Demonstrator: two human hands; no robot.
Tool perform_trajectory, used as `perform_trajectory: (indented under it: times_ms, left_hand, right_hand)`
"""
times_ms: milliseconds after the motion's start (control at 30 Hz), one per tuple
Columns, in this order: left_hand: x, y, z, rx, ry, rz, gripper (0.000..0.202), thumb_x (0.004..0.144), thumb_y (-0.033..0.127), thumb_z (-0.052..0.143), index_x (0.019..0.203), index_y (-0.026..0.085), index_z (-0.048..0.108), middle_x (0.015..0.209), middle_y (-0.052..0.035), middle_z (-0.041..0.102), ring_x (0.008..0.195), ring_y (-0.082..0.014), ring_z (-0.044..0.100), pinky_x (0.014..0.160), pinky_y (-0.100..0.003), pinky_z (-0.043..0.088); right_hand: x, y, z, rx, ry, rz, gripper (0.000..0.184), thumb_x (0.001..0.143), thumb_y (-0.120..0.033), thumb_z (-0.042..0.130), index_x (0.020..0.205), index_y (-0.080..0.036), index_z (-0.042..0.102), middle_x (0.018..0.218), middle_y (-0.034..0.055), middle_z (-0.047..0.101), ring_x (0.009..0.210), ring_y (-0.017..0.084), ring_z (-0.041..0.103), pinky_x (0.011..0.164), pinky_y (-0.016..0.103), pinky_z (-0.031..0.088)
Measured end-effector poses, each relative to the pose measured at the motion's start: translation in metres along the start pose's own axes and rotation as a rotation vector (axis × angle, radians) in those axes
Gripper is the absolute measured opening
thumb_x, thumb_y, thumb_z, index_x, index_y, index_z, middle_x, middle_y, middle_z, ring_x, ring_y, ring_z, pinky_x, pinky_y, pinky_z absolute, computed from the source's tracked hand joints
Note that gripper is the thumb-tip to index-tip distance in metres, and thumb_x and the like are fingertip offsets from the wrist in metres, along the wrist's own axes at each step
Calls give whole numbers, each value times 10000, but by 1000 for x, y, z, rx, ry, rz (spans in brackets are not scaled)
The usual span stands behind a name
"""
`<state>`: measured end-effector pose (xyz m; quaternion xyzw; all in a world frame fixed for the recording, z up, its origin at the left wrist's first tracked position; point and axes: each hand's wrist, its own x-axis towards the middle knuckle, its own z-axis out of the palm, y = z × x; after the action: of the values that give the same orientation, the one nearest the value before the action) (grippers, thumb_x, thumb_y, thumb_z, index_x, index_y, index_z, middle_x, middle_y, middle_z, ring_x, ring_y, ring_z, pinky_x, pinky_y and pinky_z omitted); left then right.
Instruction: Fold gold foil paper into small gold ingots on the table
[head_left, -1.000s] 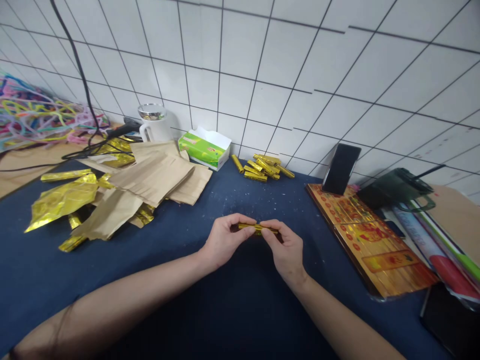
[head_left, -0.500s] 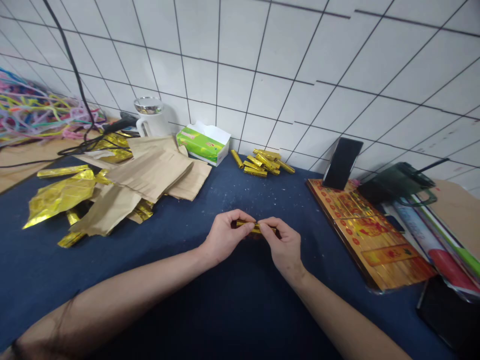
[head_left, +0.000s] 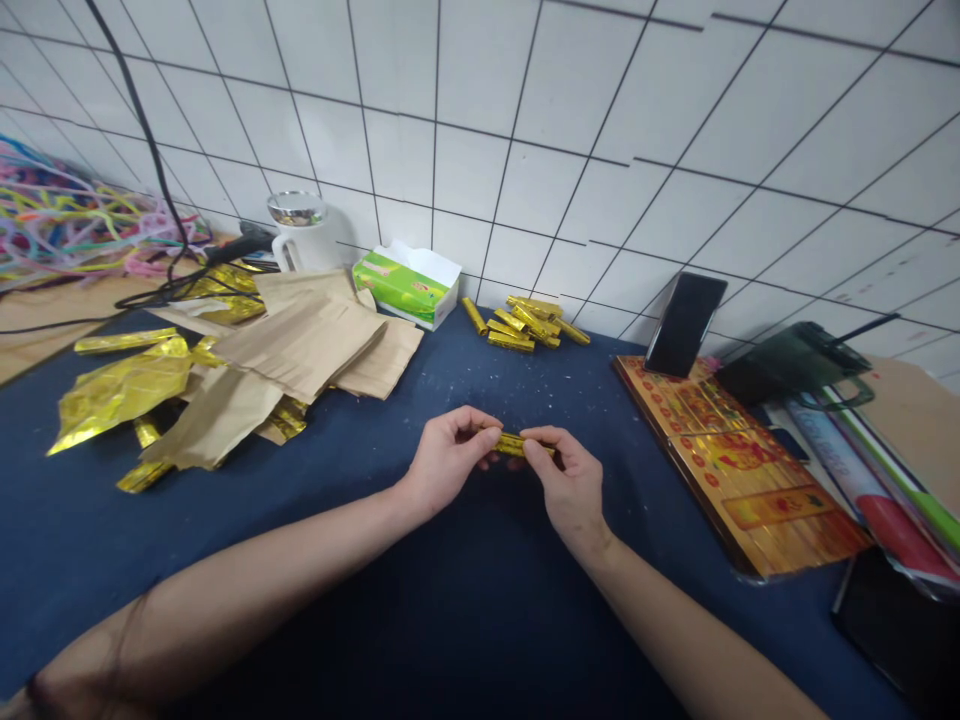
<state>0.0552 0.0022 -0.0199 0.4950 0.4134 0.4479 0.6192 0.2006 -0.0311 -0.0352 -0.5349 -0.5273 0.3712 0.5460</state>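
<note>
A: What sits between the hands?

B: A narrow gold foil roll point(head_left: 517, 443), held level just above the blue table cover point(head_left: 465, 600), near the middle of the table. The left hand point(head_left: 448, 462) pinches one end and the right hand point(head_left: 571, 487) pinches the other.

A: Why hold it by the ends?

B: My guess is that it keeps the foil taut and straight, so the roll cannot spring open while the fingertips press it.

A: How far are the fingers closed?

B: Closed onto the foil. On each hand the thumb and first fingers point(head_left: 537, 449) meet on the roll, and the remaining fingers curl in under it. Neither hand is spread.

A: And around them?

B: Behind, against the tiled wall, lies a small heap of finished gold rolls point(head_left: 529, 327), well apart from the hands. To the left is a spread of brown paper sheets point(head_left: 311, 345) with loose gold foil point(head_left: 124, 390) at its edge, and a green tissue box point(head_left: 406, 286) beside a white mug point(head_left: 304, 240). To the right, a flat stack of printed gold sheets point(head_left: 739, 465) with a dark phone point(head_left: 685, 324) leaning at its far end.
</note>
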Motion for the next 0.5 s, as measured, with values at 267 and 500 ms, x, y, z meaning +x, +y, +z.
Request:
perform_trajectory:
  times_ms: [267, 500]
  left_hand:
    - [4, 2, -3, -21, 32, 61, 164, 677, 269, 627, 722, 114, 601, 610, -3, 608, 524, -89, 545, 508, -208, 447]
    - [4, -1, -4, 41, -10, 81, 131, 650, 222, 659, 731, 124, 628, 587, 6, 608, 513, -76, 526, 516, -190, 433]
  right_hand:
    - [2, 4, -2, -17, 15, -39, 126, 793, -291, 540, 868, -212, 604, 718, 1, 636, 615, 148, 611, 622, 296, 497]
    - [1, 6, -4, -158, 5, -163, 103, 790, -249, 541, 848, -223, 621, 777, -2, 633, 699, 138, 586, 653, 265, 475]
